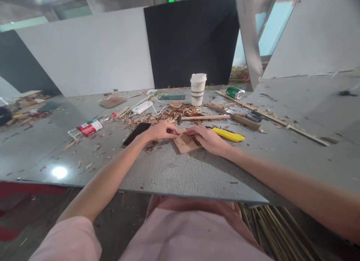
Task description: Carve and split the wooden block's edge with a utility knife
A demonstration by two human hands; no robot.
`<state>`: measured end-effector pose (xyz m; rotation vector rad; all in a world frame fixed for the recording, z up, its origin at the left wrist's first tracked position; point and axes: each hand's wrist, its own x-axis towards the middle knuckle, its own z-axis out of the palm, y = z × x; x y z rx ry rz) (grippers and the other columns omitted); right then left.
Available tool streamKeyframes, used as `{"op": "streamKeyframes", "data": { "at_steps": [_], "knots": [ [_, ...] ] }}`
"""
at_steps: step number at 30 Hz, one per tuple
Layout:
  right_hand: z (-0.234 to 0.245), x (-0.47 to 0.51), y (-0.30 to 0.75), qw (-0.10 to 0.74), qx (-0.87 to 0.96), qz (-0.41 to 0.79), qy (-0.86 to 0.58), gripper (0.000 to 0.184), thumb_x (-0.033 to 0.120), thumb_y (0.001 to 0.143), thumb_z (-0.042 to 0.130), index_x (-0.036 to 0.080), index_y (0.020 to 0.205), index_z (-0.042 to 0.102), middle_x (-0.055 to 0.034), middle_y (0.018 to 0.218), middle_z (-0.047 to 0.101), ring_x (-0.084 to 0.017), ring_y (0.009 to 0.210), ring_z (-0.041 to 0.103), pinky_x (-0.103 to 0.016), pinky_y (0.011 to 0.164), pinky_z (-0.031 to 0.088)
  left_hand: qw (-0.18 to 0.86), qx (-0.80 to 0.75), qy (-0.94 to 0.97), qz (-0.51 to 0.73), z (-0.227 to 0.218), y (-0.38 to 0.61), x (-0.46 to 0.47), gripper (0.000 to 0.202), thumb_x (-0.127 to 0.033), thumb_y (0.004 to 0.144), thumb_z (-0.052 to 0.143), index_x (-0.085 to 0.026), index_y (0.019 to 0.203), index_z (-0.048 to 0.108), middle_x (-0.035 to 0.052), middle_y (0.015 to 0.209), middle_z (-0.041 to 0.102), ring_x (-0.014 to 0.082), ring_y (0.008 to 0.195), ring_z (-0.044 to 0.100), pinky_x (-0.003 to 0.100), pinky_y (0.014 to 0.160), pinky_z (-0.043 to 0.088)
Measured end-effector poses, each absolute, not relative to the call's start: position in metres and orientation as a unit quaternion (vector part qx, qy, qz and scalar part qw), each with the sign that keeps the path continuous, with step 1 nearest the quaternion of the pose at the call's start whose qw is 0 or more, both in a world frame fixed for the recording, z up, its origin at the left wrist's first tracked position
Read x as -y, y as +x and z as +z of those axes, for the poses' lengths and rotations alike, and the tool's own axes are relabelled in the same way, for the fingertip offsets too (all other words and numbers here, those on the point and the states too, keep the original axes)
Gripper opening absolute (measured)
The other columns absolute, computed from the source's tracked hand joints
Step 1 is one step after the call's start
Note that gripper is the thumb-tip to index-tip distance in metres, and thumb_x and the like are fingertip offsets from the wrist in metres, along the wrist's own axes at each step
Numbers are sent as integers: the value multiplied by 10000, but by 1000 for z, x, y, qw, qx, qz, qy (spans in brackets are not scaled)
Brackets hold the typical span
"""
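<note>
A square wooden board (184, 144) with a round outline on its face lies in front of me near the table's front edge. My left hand (161, 131) is closed in a pinch at its far left corner. Over the right side rests my right hand (208, 140), fingers curled onto the board and hiding part of it. A yellow utility knife (228, 135) lies just beyond my right hand. Behind the board is a hammer (205, 117) with a wooden handle. Left of my left hand, a black phone (136, 133) lies flat.
Wood shavings (180, 111) are strewn over the grey table (157, 171). A paper cup (198, 90) stands at the back, near a green can (235, 92) on its side. A plastic bottle (90, 127) lies left, a white power strip (142, 107) behind. Chisel-like tools (246, 120) lie right.
</note>
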<state>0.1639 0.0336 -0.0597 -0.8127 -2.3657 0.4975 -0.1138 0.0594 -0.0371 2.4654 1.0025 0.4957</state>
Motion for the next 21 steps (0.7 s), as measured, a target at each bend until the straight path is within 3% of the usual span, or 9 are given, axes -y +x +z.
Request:
{"op": "streamKeyframes", "data": {
  "at_steps": [7,21],
  "knots": [
    [-56,-31,166,274,899,168,-298,493,22,887,421,203,1278,662,-83,1280,722,-259,1203,639,-429,1027,509,203,-361,892,179,-35,-113,-56,194,-283,926,687,-230,1061,816,55,1011,797,180,885,702,301,835,492],
    [-53,-29,166,270,900,172,-296,419,95,961,443,227,1302,648,-74,1301,709,-259,1218,627,-434,1050,499,188,-371,892,176,-38,-114,-57,225,-337,924,681,-228,1071,813,45,989,798,174,862,695,280,769,472]
  ]
}}
